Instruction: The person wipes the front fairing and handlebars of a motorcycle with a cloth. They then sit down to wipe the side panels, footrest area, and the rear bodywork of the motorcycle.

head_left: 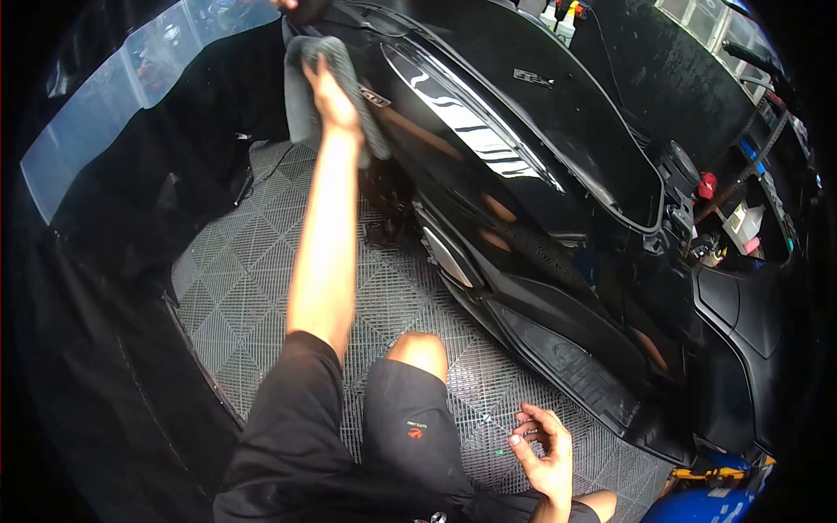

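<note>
A black motor scooter [514,209] stands at a slant across the view, its glossy side panel facing me. My left hand [336,103] reaches far forward and holds a grey cloth [301,96] against the tail end of the scooter, beside a small badge. The cloth hangs down on both sides of the hand and is slightly blurred. Low in the view, my right hand [545,453] hovers near my knee with nothing in it. Its fingers are loosely bent, with the thumb apart from them.
Grey grid tiles [253,235] cover the floor. A dark curtain [105,288] with a clear strip hangs at left. Spray bottles [565,24] stand at the top, and a cluttered shelf [750,218] is at right. A blue object [706,501] lies lower right. Part of a hand [286,3] shows at the top edge.
</note>
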`<state>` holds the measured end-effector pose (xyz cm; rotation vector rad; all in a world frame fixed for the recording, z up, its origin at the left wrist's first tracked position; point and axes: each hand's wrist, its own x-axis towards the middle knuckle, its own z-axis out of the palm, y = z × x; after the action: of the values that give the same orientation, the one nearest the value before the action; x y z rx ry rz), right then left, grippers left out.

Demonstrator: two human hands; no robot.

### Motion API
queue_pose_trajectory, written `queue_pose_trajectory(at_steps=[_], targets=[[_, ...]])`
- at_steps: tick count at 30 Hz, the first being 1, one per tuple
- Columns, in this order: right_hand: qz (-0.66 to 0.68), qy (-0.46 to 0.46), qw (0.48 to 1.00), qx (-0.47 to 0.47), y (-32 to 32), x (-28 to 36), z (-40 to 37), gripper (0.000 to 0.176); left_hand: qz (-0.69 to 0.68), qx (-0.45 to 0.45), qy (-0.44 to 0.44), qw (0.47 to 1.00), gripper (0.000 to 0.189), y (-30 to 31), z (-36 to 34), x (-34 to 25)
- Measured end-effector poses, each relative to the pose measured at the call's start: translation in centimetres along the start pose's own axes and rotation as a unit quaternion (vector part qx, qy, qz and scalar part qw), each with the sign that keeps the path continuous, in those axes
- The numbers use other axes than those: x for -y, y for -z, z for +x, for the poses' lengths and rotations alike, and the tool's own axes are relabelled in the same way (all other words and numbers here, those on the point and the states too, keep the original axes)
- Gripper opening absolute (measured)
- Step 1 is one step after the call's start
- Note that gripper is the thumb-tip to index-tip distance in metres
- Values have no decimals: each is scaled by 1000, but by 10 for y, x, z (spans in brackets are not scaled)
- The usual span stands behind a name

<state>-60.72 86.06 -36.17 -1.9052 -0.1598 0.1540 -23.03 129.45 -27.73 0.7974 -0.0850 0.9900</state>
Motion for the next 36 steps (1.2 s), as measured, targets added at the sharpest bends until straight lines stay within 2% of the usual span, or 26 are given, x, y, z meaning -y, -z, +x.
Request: queue_pose_trajectory(at_steps=[1, 2, 5, 6, 8, 10, 14, 15, 17, 21, 22, 25, 27, 28, 31, 34, 35, 36], targets=[[5, -4, 1000, -1, 2, -3, -1, 51, -11, 62, 51, 997, 32, 7, 19, -10], [10, -8, 1000, -3, 5, -5, -2, 50, -12, 68, 45, 997, 31, 5, 34, -13], [9, -22, 1000, -3, 8, -4, -5, 48, 31, 96, 27, 994, 34, 5, 38, -18], [24, -32, 999, -1, 7, -7, -6, 47, 50, 88, 13, 995, 38, -2, 12, -21], [50, -51, 997, 4, 5, -13, -8, 45, 166, 102, -84, 977, 55, 2, -22, -13], [46, -63, 997, 13, 1, -15, -4, 43, 302, 147, -250, 908, 64, 7, -48, -12], [31, -66, 997, 20, -1, -14, -1, 42, 372, 145, -229, 888, 72, 21, 32, -20], [30, -67, 997, 19, -1, -14, -2, 42, 367, 109, -187, 905, 71, 22, 54, -17], [39, -66, 997, 10, 1, -16, -4, 41, 290, 144, -156, 933, 68, 28, 89, -10], [87, -65, 994, 1, -7, -31, -6, 40, 403, 106, -279, 865, 53, 6, 24, -22], [96, -66, 993, 4, -8, -32, -9, 40, 391, 111, -295, 865, 54, -8, -6, -32], [90, -66, 993, 21, -11, -29, -7, 40, 423, 139, -391, 805, 53, -31, -66, -41], [85, -56, 995, 25, -13, -32, -9, 40, 442, 157, -431, 771, 51, -43, -100, -41], [83, -49, 995, 28, -14, -31, -8, 40, 466, 169, -413, 764, 46, -51, -123, -43], [71, -37, 996, 34, -11, -23, -10, 41, 515, 239, -409, 714, 35, -65, -194, -29], [87, -30, 995, 25, -9, -30, -22, 42, 509, 387, -409, 651, 49, -69, -277, 5], [90, -31, 995, 17, -7, -35, -27, 42, 492, 440, -422, 621, 55, -69, -291, 12], [90, -32, 995, 8, -5, -40, -31, 41, 464, 464, -435, 617, 55, -73, -283, 7]])
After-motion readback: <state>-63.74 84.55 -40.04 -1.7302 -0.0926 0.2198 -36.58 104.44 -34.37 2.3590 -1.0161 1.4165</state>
